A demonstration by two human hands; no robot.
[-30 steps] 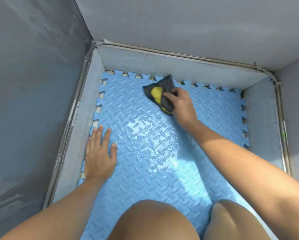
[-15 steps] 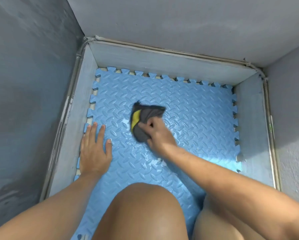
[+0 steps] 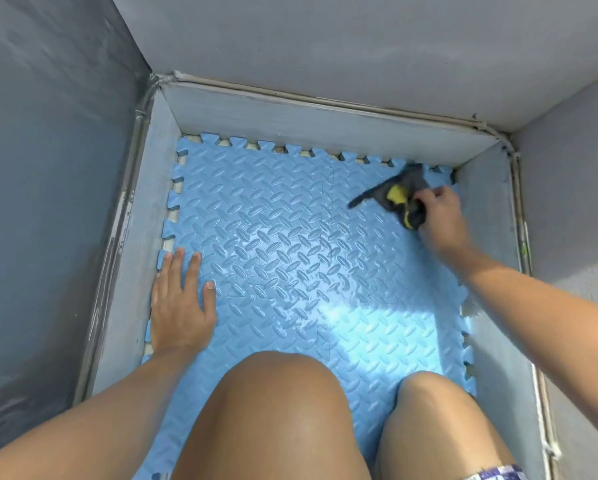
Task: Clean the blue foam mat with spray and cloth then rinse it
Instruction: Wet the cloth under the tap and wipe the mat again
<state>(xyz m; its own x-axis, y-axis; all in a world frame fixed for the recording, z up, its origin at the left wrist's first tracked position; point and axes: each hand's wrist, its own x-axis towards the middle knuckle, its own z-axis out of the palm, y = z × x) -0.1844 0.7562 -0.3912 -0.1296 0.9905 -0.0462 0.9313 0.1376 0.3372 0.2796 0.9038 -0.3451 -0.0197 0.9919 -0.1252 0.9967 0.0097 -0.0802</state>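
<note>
The blue foam mat (image 3: pixel 290 244) with a raised tread pattern and jigsaw edges covers the floor between grey walls, and its surface looks wet and shiny. My right hand (image 3: pixel 441 220) grips a dark grey and yellow cloth (image 3: pixel 401 194) against the mat's far right corner. My left hand (image 3: pixel 181 306) rests flat on the mat's left edge with straight fingers. No spray bottle is in view.
Low grey skirting walls (image 3: pixel 134 244) box the mat in on the left, far and right sides. My two bare knees (image 3: pixel 280 410) fill the near part of the mat. A bright patch of sunlight (image 3: pixel 370 327) lies on the mat ahead of the knees.
My right hand swept the cloth from the far middle back to the mat's centre, then out to the far right corner. My left hand stayed pressed on the left edge.
</note>
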